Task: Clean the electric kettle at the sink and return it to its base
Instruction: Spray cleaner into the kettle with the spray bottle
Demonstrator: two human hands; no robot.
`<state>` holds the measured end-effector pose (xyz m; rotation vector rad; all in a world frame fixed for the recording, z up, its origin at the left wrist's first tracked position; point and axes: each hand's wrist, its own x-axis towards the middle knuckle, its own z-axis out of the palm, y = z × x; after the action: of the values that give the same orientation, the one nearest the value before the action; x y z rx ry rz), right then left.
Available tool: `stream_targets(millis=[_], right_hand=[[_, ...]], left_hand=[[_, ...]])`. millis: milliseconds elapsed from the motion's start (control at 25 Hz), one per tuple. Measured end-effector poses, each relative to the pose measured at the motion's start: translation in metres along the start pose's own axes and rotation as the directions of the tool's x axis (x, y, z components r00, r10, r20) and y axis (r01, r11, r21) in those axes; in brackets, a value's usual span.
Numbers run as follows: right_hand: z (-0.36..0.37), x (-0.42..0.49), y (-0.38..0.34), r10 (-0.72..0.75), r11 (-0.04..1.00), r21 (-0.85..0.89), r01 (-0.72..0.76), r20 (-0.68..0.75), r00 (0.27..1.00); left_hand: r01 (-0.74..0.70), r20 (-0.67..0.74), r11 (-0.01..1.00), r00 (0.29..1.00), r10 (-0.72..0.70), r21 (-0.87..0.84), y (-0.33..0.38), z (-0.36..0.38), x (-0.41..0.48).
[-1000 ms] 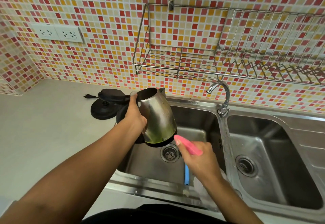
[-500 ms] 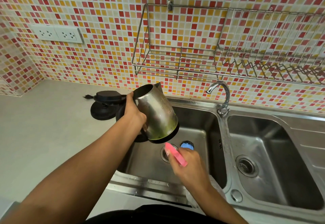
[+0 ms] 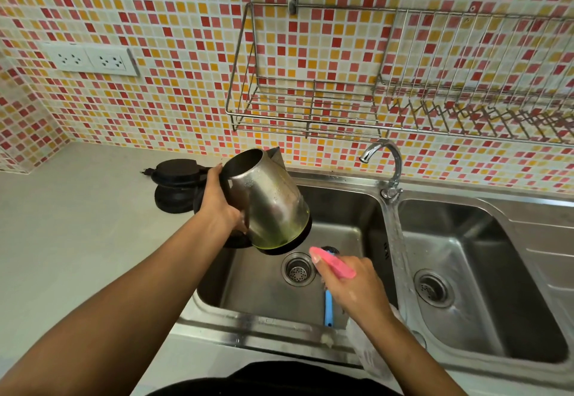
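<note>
Silver kettle [image 3: 267, 197] smeared green near its black bottom, pink tool [image 3: 334, 266], black base [image 3: 174, 201], red-orange-yellow mosaic tiles [image 3: 155, 7].

Bright, even light all over my counter [image 3: 77, 240], shadows soft, can't tell where it's coming from. The steel sink [image 3: 279, 330] glares white along its near rim, and the kettle [image 3: 267, 203] has a dull sheen down its side. The wide lens bows the wire rack [image 3: 310, 106] and tile rows near the edges. My right hand [image 3: 357, 287] and pink scrubber [image 3: 334, 266] look slightly smeared; the tap water [image 3: 397, 256] is a blur.
</note>
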<state>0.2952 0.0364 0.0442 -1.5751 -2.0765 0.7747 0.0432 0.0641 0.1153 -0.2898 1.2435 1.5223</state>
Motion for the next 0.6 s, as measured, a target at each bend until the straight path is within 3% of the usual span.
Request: stream_targets(millis=[120,360,600], right_hand=[[-0.001,0.007,0.007,0.06,0.994,0.098,-0.054,-0.063,0.996],[-0.021,0.014,0.009,0.1,0.977,0.188,-0.104,0.03,0.994],[-0.028,0.001,-0.028,-0.124,0.97,0.196,0.142,-0.102,0.987]], left_hand=[[-0.042,0.017,0.999,0.999,0.041,0.025,0.001,-0.007,0.0],[-0.06,0.052,0.997,0.997,0.057,0.054,0.007,-0.018,0.01],[-0.068,0.063,0.997,0.996,0.066,0.041,0.002,-0.016,0.011]])
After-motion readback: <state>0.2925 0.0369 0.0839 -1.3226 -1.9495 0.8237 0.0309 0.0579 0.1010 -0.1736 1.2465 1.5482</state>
